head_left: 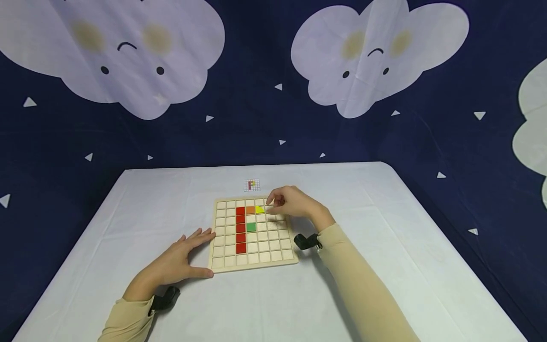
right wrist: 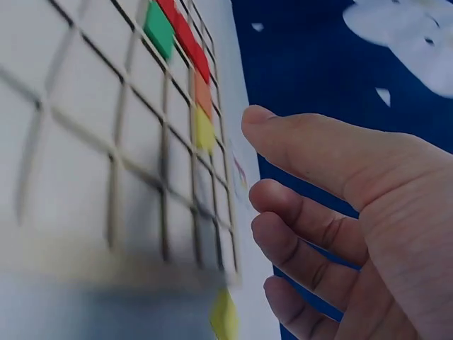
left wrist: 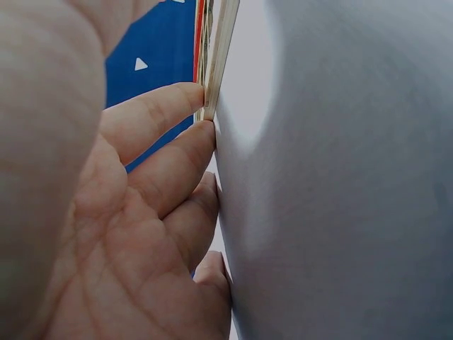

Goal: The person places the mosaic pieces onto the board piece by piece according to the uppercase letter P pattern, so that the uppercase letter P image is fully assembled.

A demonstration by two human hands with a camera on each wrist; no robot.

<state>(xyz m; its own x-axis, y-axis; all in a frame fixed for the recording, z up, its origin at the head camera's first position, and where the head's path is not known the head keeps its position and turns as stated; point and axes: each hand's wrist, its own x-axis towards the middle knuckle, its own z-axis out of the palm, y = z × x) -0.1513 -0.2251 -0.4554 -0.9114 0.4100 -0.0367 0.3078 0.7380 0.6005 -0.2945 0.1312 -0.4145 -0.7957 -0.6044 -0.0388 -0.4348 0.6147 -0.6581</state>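
A square wooden grid board [head_left: 273, 267] lies on the white table. Red tiles [head_left: 241, 228] fill a column of its cells, with an orange tile [head_left: 250, 210] and a yellow tile [head_left: 259, 209] beside the top one. One green tile [head_left: 251, 227] sits further down. Against the board's left edge rests my left hand [head_left: 181, 259], thumb and fingers spread; its fingertips touch the side in the left wrist view. My right hand [head_left: 295, 202] hovers over the far right corner. In the right wrist view its thumb and bent fingers are apart, with nothing between them.
Behind the board lies a small card [head_left: 252, 185] printed with a coloured grid pattern. Another yellow piece [right wrist: 225, 319] shows just past the board's edge in the right wrist view. A dark blue cloth with clouds [head_left: 256, 133] hangs behind the table [head_left: 171, 190].
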